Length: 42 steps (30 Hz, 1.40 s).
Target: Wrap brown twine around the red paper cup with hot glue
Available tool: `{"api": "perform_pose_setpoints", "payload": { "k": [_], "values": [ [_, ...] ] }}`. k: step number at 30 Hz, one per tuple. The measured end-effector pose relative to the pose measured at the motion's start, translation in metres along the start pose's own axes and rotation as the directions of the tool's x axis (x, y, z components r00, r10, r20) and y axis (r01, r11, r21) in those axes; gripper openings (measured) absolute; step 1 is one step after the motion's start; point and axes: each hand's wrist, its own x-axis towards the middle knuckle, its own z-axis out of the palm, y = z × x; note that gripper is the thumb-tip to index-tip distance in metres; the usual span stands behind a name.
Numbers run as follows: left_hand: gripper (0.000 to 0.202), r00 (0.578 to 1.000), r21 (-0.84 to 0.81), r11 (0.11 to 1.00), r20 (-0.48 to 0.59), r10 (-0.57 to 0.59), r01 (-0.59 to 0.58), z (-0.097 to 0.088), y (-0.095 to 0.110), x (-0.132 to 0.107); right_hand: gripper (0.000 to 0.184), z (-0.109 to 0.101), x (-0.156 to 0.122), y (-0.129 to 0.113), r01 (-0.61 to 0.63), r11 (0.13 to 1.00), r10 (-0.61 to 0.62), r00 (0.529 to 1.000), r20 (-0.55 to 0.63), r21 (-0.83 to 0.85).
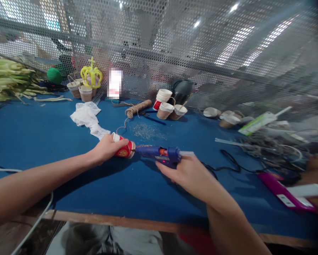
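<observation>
My left hand point(105, 149) is closed around a small red paper cup point(124, 150) lying on its side on the blue table point(42, 141). My right hand point(187, 171) grips a blue hot glue gun point(161, 154), whose nozzle touches the cup's base end. A black cord point(228, 164) runs from the gun toward the right.
A spool of twine point(137, 108), a crumpled white cloth point(88, 118), several paper cups point(169, 106), a yellow crown ornament point(91, 76) and green leaves point(7, 79) lie at the back. Wires, a ruler and a magenta tool point(283, 189) clutter the right. A perforated metal screen point(201, 46) stands behind.
</observation>
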Motion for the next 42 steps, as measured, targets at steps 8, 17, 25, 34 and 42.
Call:
{"api": "perform_pose_setpoints", "payload": {
  "k": [8, 17, 25, 34, 42],
  "values": [
    [0.028, 1.0, -0.029, 1.0, 0.0, -0.009, 0.009, 0.0008, -0.0021, 0.0015, 0.025, 0.0017, -0.0017, -0.0004, 0.035, 0.998, -0.034, 0.999, 0.005, -0.057],
    [0.028, 1.0, 0.011, 1.0, 0.003, 0.007, -0.007, 0.0005, -0.001, -0.0002, 0.027, 0.0012, -0.001, 0.0014, 0.037, 0.999, -0.038, 0.999, -0.027, -0.035],
    [0.028, 0.999, -0.048, 0.999, 0.028, -0.021, 0.022, 0.0012, -0.0009, 0.0004, 0.025, 0.0024, -0.0013, 0.0017, 0.05, 0.997, -0.049, 0.999, 0.015, -0.062],
    [0.031, 0.999, 0.019, 0.999, 0.0, 0.05, -0.05, 0.0, -0.0067, 0.0006, 0.025, 0.0001, 0.0017, -0.0005, -0.006, 0.999, 0.004, 0.999, -0.054, -0.034],
    [0.033, 0.999, 0.036, 0.998, -0.015, 0.049, -0.048, 0.0007, -0.009, 0.0017, 0.023, 0.0005, 0.0048, -0.0005, 0.001, 1.0, -0.003, 0.995, -0.1, -0.023]
  ]
}}
